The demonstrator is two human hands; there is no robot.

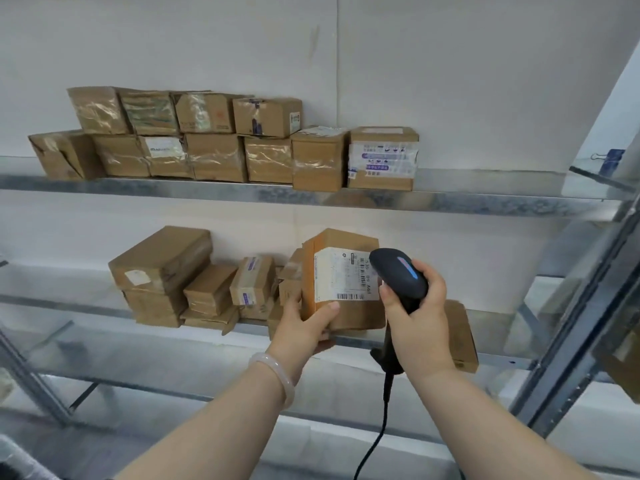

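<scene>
My left hand point(304, 325) grips a brown cardboard box point(341, 271) from below, thumb over its front, holding it tilted up just above the lower metal shelf point(353, 341). A white shipping label point(341, 277) with barcodes faces me. My right hand point(415, 317) is wrapped round the handle of a black corded barcode scanner point(398, 271), whose head sits right in front of the label's right edge. A pale bracelet circles my left wrist.
More cardboard boxes point(180, 282) lie stacked on the lower shelf to the left, and one box point(460, 336) sits behind my right hand. The upper shelf point(450, 199) carries two rows of taped boxes point(221, 147). A slanted metal rack post point(588, 323) stands at right.
</scene>
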